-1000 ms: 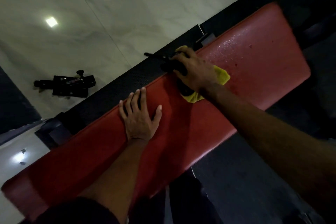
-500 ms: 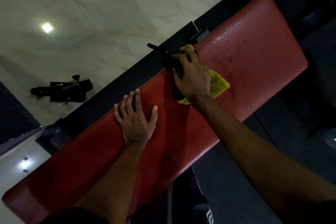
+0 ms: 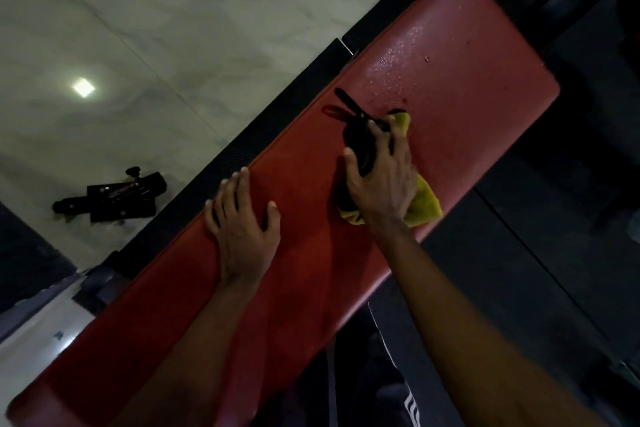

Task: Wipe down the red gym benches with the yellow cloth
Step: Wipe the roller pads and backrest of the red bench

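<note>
Pale floor [image 3: 173, 10] beyond, leans on the red surface [image 3: 485, 87] with left hand [image 3: 242, 229] flat and spread, likely for support, and clamps right hand [image 3: 384, 180] round yellow cloth [image 3: 424, 201] and a black object [image 3: 360, 146], pressing cloth mid-surface near wet droplets [image 3: 398, 59] awaiting wiping.
</note>
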{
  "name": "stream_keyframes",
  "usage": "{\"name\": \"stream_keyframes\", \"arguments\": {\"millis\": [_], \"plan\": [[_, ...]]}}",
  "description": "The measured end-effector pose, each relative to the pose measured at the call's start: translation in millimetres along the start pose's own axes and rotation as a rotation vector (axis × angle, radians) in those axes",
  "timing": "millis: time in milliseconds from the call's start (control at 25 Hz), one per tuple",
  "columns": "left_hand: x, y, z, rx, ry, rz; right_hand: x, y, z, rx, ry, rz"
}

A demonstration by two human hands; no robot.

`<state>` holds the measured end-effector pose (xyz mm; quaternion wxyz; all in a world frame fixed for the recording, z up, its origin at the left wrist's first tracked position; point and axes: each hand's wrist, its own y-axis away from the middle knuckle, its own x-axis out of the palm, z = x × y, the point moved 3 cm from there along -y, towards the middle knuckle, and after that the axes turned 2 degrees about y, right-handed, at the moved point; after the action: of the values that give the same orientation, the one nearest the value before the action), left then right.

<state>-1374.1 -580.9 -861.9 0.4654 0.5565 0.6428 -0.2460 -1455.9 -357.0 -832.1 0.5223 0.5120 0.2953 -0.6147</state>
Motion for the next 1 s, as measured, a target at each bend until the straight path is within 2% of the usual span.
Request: {"name": "stream_keyframes", "arguments": {"millis": [120,200,280,480,680,760,1000], "plan": [[7.7,-27.8,-23.2,0.142,0.024,0.086,3.0,-16.1,5.7,-0.075,0.051,0.027],[16.8,-44.4,-37.2,0.135,-0.022,0.126,-4.6,-12.3,-9.1,-0.19,0.075,0.04],[24.6,-47.9,-43.7,0.132,-0.114,0.117,-12.1,13.7,-27.9,-0.23,0.067,0.071],[24.5,-43.0,-42.3,0.153,-0.165,0.029,-11.4,89.6,-61.2,-0.231,0.053,0.139],[26.2,-41.4,-44.7,0.159,-0.173,0.005,-21.0,18.2,-65.2,-0.072,-0.012,0.07],[26.0,-41.7,-44.8,0.156,-0.188,-0.009,-21.5,21.1,-64.5,-0.06,-0.02,0.052],[25.3,-42.6,-52.6,0.158,-0.23,-0.004,-17.5,119.3,-89.3,-0.087,-0.046,0.133]]}}
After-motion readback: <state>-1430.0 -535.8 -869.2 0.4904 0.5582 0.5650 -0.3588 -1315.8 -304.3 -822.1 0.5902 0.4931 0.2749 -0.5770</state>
